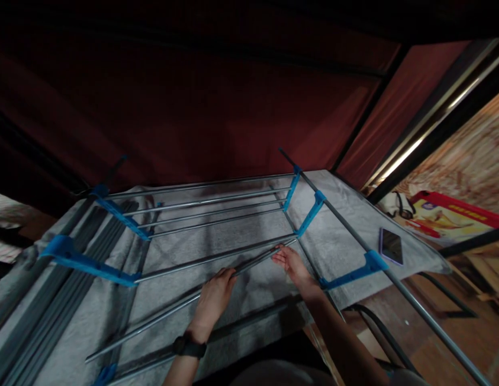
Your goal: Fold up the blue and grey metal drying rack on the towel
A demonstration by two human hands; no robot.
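Observation:
A metal rack of grey rods and blue plastic connectors [311, 213] lies on a grey cloth-covered table [337, 241]. A loose grey rod [161, 316] runs diagonally from the near left up toward a blue connector. My left hand [215, 297], with a black watch on its wrist, is wrapped round the middle of this rod. My right hand [291, 261] pinches the rod's far end, close to the connector at the rack's right side.
A phone [391, 246] lies on the cloth at the right. A bundle of grey rods [52, 300] lies along the table's left edge. Dark red curtains hang behind. A red and yellow box [446, 217] sits on the floor at the right, near metal frames.

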